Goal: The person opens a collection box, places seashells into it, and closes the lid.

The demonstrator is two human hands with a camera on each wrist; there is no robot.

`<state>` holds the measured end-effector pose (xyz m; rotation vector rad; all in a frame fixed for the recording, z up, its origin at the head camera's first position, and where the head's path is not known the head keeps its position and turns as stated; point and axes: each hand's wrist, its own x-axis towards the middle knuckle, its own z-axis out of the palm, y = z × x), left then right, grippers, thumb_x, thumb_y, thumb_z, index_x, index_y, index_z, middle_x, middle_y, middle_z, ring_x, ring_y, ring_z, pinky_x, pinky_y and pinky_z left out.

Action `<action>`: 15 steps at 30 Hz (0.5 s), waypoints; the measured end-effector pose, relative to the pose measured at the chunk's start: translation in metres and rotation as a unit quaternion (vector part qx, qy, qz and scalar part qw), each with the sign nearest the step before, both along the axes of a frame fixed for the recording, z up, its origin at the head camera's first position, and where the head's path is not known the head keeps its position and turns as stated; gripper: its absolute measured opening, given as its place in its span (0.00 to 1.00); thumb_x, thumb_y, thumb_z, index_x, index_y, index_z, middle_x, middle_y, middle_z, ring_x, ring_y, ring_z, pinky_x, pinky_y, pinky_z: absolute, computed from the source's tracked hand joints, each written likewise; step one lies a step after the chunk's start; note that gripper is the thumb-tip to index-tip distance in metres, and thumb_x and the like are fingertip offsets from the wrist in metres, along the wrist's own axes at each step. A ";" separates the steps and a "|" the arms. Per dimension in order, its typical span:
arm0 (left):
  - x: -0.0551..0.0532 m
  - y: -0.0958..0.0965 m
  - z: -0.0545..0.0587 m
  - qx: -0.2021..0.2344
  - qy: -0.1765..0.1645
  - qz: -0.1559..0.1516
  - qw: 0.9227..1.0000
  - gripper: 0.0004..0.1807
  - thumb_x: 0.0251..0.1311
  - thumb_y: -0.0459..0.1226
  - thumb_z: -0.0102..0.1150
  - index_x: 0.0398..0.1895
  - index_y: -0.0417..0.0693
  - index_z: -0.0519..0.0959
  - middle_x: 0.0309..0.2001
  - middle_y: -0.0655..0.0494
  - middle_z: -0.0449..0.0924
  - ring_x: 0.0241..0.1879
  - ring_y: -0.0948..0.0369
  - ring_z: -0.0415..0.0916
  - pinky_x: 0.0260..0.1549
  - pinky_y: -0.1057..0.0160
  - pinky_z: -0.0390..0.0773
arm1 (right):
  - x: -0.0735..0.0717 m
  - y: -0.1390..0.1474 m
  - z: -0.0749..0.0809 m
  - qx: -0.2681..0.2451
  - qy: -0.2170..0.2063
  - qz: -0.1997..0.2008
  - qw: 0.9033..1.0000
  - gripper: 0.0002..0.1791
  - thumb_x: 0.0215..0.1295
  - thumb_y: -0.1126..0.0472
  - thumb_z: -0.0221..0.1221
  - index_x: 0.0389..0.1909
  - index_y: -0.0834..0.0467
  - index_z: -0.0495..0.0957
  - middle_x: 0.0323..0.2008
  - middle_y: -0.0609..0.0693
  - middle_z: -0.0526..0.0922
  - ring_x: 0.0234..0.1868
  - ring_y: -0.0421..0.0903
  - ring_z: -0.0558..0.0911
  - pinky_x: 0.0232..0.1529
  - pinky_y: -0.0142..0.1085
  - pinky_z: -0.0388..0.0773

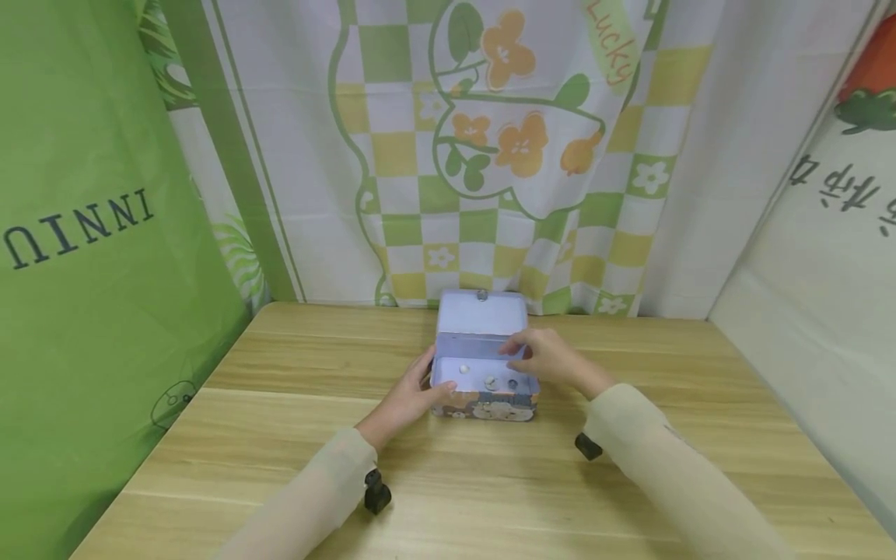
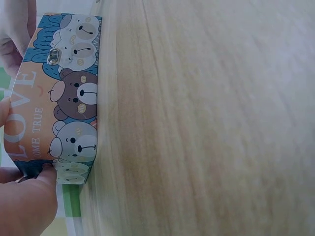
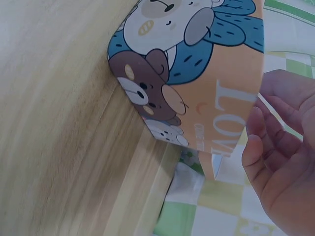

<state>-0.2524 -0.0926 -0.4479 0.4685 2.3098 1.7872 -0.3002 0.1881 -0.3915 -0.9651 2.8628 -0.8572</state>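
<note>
A tin box (image 1: 483,404) stands on the table with its lid (image 1: 483,313) raised, its front printed with cartoon bears and lettering. Inside its pale interior lie a small whitish piece (image 1: 464,369), a small round piece (image 1: 491,383) and a small dark piece (image 1: 513,384); their kinds are too small to tell. My left hand (image 1: 413,393) grips the box's left side, thumb over the front rim. Over the right part of the opening is my right hand (image 1: 549,359), its fingers loosely bent and thumb apart. In the right wrist view the right-hand fingers (image 3: 275,142) show nothing held.
The wooden table (image 1: 483,498) extends around the box. Behind it hangs a checked, flowered curtain (image 1: 504,233), close to the raised lid. A green cloth (image 1: 105,311) hangs at the left and a white one (image 1: 819,311) at the right.
</note>
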 end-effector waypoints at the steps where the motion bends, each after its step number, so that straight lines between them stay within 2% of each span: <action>1: 0.000 0.000 0.000 0.001 0.000 -0.001 1.000 0.51 0.68 0.49 0.63 0.82 0.49 0.40 0.80 0.46 0.38 0.76 0.46 0.45 0.71 0.50 0.57 | 0.001 0.001 0.001 -0.001 0.002 -0.001 1.000 0.12 0.60 0.67 0.68 0.45 0.61 0.85 0.38 0.49 0.85 0.34 0.44 0.81 0.38 0.35 0.82; 9: -0.002 0.000 -0.002 0.008 0.009 -0.006 1.000 0.50 0.69 0.46 0.62 0.81 0.47 0.40 0.80 0.43 0.38 0.76 0.43 0.45 0.71 0.49 0.57 | 0.010 0.017 0.006 -0.023 0.022 0.007 0.999 0.12 0.59 0.70 0.67 0.45 0.64 0.85 0.39 0.55 0.86 0.32 0.47 0.82 0.34 0.36 0.83; 15: 0.000 0.000 -0.001 -0.005 0.003 0.001 1.000 0.51 0.68 0.49 0.62 0.82 0.48 0.40 0.80 0.44 0.39 0.76 0.44 0.46 0.70 0.51 0.58 | 0.016 0.038 0.008 -0.022 0.035 -0.004 0.999 0.11 0.60 0.70 0.67 0.44 0.65 0.85 0.37 0.55 0.86 0.31 0.44 0.81 0.34 0.37 0.82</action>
